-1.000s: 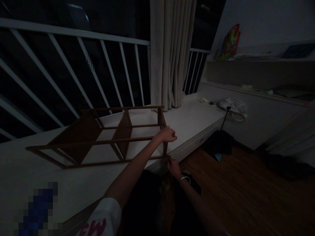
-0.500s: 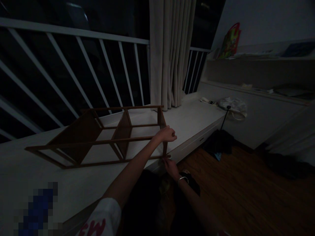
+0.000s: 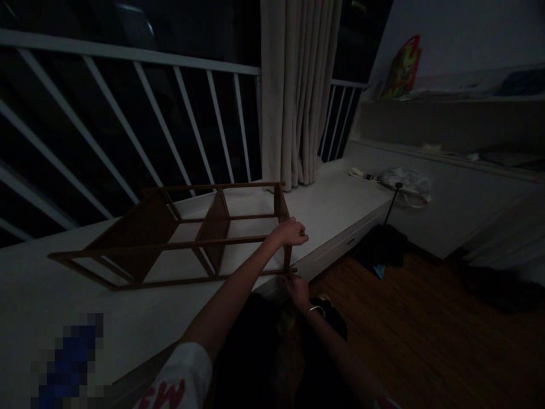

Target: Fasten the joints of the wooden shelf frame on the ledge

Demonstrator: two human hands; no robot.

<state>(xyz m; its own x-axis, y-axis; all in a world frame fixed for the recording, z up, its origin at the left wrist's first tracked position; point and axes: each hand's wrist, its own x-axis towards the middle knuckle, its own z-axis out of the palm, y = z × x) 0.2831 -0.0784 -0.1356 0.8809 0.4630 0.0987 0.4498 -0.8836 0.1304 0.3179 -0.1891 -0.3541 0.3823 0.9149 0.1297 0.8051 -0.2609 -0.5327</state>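
Note:
A brown wooden shelf rack lies on its side on the white ledge, with its legs pointing right. My left hand is closed around the right end of the rack's upper front rail, with the rail's tip at the fingers. Lower down, my right hand pinches at the right end of the bottom front rail, by the ledge's front edge. Dim light hides what, if anything, small sits between the right fingers. A silver bracelet circles my right wrist.
White railings and a beige curtain stand behind the ledge. A pale cloth bag with a strap lies at its far end. A dark bag rests on the wooden floor. A blurred blue object is at lower left.

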